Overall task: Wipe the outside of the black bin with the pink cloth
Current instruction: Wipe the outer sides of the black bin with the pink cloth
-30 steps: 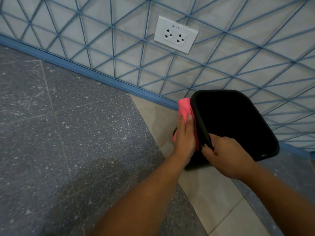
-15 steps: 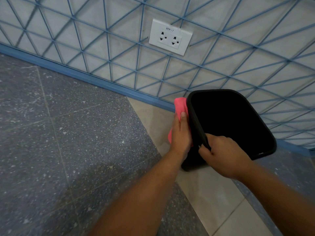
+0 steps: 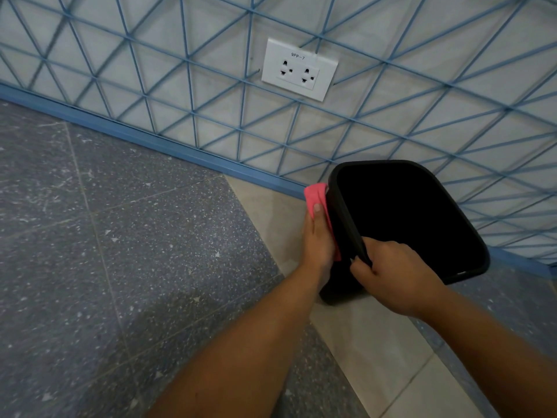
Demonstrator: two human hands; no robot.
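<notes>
Head view. The bin (image 3: pixel 404 218) stands on the floor (image 3: pixel 135 251) close to the wall (image 3: pixel 422 86), straddling a pale tile strip near the blue skirting (image 3: pixel 150 141), and looks tipped so that its mouth faces the camera. The left hand (image 3: pixel 318 236) lies flat, fingers straight, pressing the cloth (image 3: pixel 316 196) against the bin's left outer side just below the rim; the cloth shows beyond the fingertips and along the hand's right edge. The right hand (image 3: pixel 388 273) grips the near rim, fingers curled over it, steadying the bin. The relation that governs the next stroke: the surface being wiped lies immediately right of the left hand, in contact through the cloth, and the hand's long axis runs along that side toward the wall, so a stroke would likely travel along the side away from or back toward the person. The left hand is the nearer one to that face; the far and right sides are out of its reach unless the bin is turned, probably by the right hand. A white double socket (image 3: pixel 298 69) on the wall carries a small label that appears to read "9PP-7".
</notes>
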